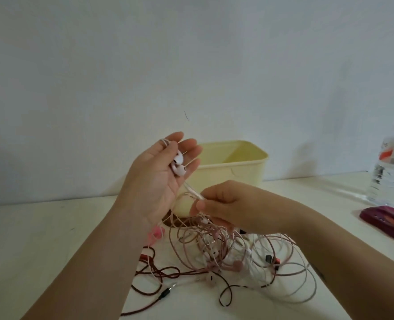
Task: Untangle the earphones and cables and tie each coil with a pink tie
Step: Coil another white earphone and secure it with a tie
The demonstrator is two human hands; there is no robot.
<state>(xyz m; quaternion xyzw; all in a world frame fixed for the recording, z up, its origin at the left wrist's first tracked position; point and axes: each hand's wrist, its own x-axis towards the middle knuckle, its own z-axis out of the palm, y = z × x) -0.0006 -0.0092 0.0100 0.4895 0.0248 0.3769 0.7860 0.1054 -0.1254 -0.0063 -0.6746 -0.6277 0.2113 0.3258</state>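
Head view: untangling step, no coil tied yet. Left hand [154, 179] raised, fingers loosely spread, white earbuds [178, 166] resting on them. Right hand [226, 209] pinches their cord [192, 189] above the tangle [226, 255] on the table [52, 239]. Next move probably: draw the cord free gently.

Two hands [154, 181] [226, 204], one box [237, 174], one bottle [390, 174]

White table [52, 239]: tangled cables [226, 257] (yellow box [237, 172])
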